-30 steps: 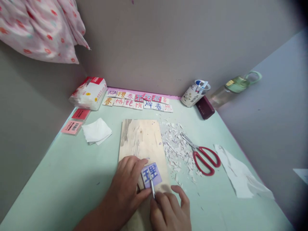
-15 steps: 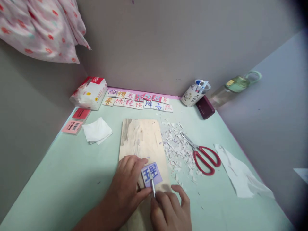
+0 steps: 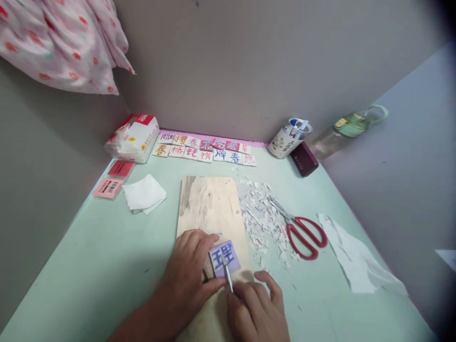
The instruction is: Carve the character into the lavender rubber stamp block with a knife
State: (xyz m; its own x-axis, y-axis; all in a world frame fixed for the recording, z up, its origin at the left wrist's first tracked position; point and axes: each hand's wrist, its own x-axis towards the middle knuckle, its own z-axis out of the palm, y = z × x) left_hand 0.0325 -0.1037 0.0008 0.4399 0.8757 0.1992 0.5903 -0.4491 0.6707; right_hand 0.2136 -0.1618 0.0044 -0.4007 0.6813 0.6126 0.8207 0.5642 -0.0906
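A small square tile (image 3: pixel 232 269) with a raised blue character on a purple ground lies on the wooden board (image 3: pixel 213 199). My left hand (image 3: pixel 188 270) grips it from the left, fingers along its upper left edge and thumb at its lower edge. In my right hand (image 3: pixel 258 308) is a slim carving knife (image 3: pixel 228 275), pinched low, with its tip on the character. The knife's handle is hidden by my fingers. White and purple shavings (image 3: pixel 263 218) are scattered to the right of the board.
Red-handled scissors (image 3: pixel 302 235) lie beside the shavings, near a torn white sheet (image 3: pixel 352 256). Two rows of character tiles (image 3: pixel 204 155) line the back. A tissue pack (image 3: pixel 137 137), folded tissue (image 3: pixel 144 192), can (image 3: pixel 285 141), dark red box (image 3: pixel 304 159) and bottle (image 3: pixel 331 137) stand or lie around.
My right hand has shifted slightly to the right, and the knife leans a little more that way. The left hand and the tile have hardly moved.
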